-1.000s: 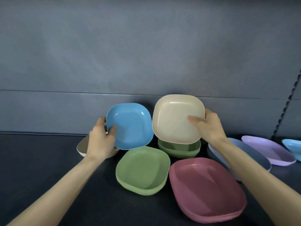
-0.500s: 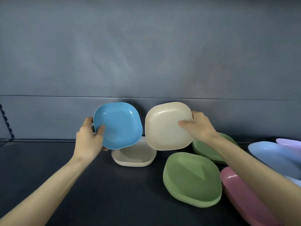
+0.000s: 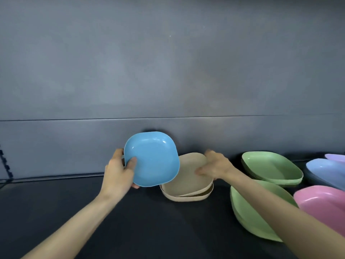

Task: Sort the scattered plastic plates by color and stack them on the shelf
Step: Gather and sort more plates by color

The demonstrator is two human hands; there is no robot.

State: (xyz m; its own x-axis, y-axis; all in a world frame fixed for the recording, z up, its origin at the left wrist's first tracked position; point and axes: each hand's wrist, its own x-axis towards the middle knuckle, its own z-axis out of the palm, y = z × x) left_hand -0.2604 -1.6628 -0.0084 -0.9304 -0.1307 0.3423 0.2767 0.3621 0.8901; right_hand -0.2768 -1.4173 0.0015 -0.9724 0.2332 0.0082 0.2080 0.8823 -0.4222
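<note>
My left hand [image 3: 119, 171] grips a bright blue plate [image 3: 152, 158] by its left rim and holds it up, tilted toward me, above the dark shelf [image 3: 130, 217]. To its right my right hand [image 3: 214, 165] holds a beige plate [image 3: 188, 176] by its right edge, lying tilted on another beige plate [image 3: 184, 197] that rests on the shelf. A stack of green plates [image 3: 272, 167] sits further right by the back wall. A single green plate [image 3: 250, 210] lies nearer, partly under my right forearm.
A pink plate [image 3: 324, 204] lies at the right edge, with a pale blue plate [image 3: 324, 171] and a lilac plate [image 3: 336, 157] behind it. A grey back panel [image 3: 168, 71] rises right behind the plates. A slotted upright [image 3: 5, 161] stands far left.
The view has swung left. My right hand lowered the beige plate from upright in the air onto the beige plate on the shelf. My left hand still holds the blue plate up.
</note>
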